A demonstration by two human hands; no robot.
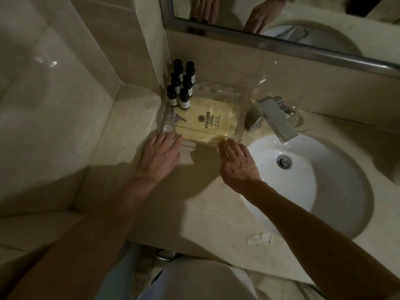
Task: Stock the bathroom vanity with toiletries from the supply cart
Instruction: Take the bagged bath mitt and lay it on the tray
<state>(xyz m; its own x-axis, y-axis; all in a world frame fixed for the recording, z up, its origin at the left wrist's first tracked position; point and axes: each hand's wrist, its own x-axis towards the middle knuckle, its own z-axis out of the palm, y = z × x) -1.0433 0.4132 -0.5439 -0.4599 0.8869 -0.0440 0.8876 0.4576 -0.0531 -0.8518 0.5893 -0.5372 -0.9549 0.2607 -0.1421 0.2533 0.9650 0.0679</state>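
A person's two bare hands meet the near edge of a clear, rectangular acrylic tray [242, 109] on a beige marble vanity counter [194, 213], in the corner where the counter joins the tiled wall. The left hand [161, 154] lies flat at the tray's near left corner, fingers straight and together, gripping nothing. The right hand [238, 164] lies the same way at the near right corner, its fingertips against the tray's front wall.

A flat pale-yellow packet printed with a dark flower logo [207, 124] covers most of the tray's floor. Six small dark bottles with black caps and white labels [180, 83] stand upright in two rows of three at the tray's far left corner; whether the rearmost pair stands inside the wall cannot be told.

Just right of the tray, a square chrome faucet [275, 118] juts over a white oval basin [303, 191] with a metal drain [284, 161]. A steel-framed mirror [303, 18] above reflects both hands. A crumpled white scrap of paper [258, 239] lies near the counter's front edge.
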